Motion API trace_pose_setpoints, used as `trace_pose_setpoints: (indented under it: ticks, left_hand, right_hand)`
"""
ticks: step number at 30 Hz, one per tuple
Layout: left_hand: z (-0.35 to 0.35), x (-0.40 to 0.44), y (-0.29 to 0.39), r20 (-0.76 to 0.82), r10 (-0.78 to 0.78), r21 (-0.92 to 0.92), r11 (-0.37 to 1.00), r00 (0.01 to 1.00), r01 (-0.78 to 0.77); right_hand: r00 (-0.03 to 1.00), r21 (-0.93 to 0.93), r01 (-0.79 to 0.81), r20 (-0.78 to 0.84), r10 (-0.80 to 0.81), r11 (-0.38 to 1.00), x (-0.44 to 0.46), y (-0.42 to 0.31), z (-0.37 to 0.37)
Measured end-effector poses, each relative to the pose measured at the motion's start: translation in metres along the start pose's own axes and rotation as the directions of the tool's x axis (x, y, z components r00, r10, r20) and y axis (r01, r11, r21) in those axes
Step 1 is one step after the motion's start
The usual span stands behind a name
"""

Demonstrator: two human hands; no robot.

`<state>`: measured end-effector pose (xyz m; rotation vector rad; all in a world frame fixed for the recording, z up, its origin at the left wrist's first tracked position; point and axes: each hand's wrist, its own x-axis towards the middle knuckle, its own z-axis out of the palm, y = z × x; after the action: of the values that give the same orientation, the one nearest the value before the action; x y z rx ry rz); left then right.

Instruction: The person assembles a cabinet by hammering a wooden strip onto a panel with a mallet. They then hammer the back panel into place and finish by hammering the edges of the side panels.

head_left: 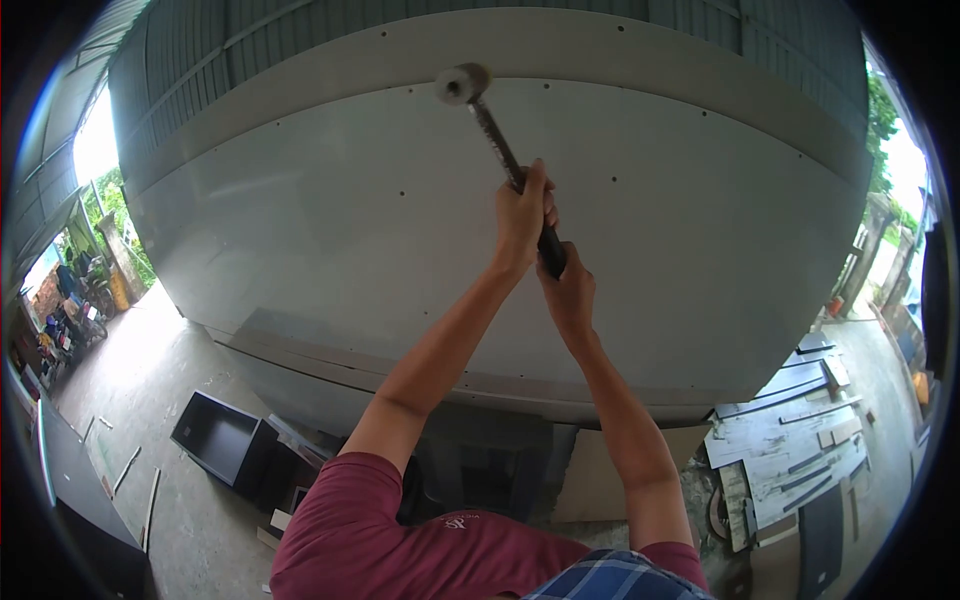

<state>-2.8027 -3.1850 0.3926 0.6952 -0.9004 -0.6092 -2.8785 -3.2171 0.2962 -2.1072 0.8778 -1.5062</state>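
Both of my hands grip one mallet (497, 138), raised over a large pale grey panel (330, 250). Its cylindrical head (463, 84), with a light face and a dark spot in the centre, is near the panel's far edge; I cannot tell whether it touches. My left hand (524, 215) wraps around the middle of the handle. Lower down, at the dark grip end, my right hand (568, 290) is closed. Several small dark holes or dots are spread over the panel.
Below left, a dark open box (222, 437) stands on the concrete floor (185, 370) near loose strips. Boards and scraps (785, 440) lie at the right. Corrugated metal wall (300, 55) rises behind the panel. Motorbikes (75, 330) are parked far left.
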Motion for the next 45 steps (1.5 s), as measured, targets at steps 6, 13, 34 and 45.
trace_pose_setpoints:
  ticks: [6,13,34,45]
  left_hand:
    - [0.064,0.006,-0.003,0.197,0.022,0.113,0.993,0.98,-0.045]
    - [0.125,0.025,-0.011,0.329,0.031,0.208,0.972,0.944,-0.105]
    - [0.158,0.043,-0.055,0.16,0.071,0.139,0.986,0.985,-0.094]
    - [0.187,-0.024,-0.126,0.313,0.014,0.192,0.978,0.95,-0.077]
  right_hand:
    - [0.993,0.082,-0.06,-0.099,0.068,0.995,0.014,0.005,-0.046]
    - [0.98,0.194,-0.102,-0.147,0.132,0.976,0.042,0.015,-0.086]
    - [0.999,0.129,-0.036,-0.027,0.04,0.991,0.069,0.069,-0.13]
    - [0.984,0.214,-0.095,-0.13,0.125,0.972,0.006,0.147,-0.146]
